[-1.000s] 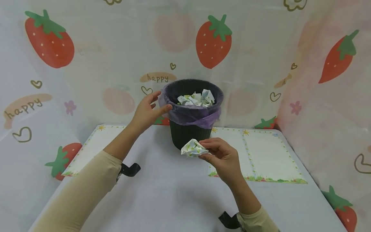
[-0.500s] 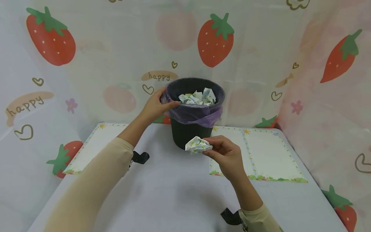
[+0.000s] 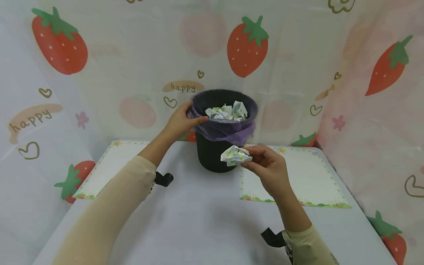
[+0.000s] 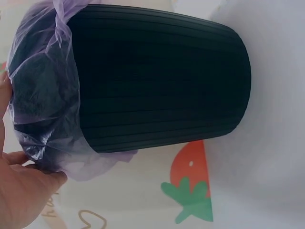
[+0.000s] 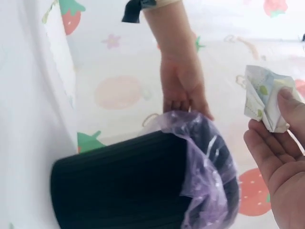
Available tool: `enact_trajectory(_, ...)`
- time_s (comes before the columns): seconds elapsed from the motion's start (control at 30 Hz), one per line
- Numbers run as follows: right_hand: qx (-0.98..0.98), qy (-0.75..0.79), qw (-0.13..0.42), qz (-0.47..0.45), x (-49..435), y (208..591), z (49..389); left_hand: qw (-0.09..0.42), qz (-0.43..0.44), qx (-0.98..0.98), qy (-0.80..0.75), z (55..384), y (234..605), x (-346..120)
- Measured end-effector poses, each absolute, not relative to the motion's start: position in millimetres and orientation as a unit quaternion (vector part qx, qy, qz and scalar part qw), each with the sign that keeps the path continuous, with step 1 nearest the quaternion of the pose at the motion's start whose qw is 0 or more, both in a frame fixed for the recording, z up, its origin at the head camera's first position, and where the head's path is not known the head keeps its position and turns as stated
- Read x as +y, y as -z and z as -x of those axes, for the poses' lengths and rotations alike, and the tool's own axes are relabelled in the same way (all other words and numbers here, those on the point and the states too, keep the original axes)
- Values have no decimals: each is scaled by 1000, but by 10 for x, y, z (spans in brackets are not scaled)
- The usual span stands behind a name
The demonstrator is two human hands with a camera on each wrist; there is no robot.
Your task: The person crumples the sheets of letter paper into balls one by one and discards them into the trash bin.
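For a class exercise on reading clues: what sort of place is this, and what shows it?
Probably a small staged tabletop corner, though the wider room is out of view. A strawberry-printed backdrop rises behind and beside a white tabletop, where a purple-lined bin stands.

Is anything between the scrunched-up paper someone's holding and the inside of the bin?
Only the near side of the round black bin, with its purple plastic bag, stands between the held, crumpled white-and-green paper and the opening. Nothing else visible does.
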State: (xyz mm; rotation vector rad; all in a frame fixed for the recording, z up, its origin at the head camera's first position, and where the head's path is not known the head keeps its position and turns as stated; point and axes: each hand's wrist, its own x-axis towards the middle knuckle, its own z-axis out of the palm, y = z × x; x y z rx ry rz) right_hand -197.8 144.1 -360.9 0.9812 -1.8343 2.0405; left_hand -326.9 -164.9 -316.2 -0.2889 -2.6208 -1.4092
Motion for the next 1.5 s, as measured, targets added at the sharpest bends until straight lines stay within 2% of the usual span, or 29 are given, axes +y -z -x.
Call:
enact_trajectory(0.33,-662,-654,138,-339,1583,3286,2139,74,98,-875,468,3286,3176,-1626)
enact_trajectory(0.87,-725,-572,126,-363,1618,2442,2646,80,101,-871,475,3302,3203,-1639)
enact_trajectory(1.23,-781,-525,79,-328,1443,1922,3141,77,104,-879,460,3285,3184,-1647)
enact_trajectory(1.5,-853,-430,44,-292,1295,1656,3478,76,99,-882,454,3278,3165,-1630)
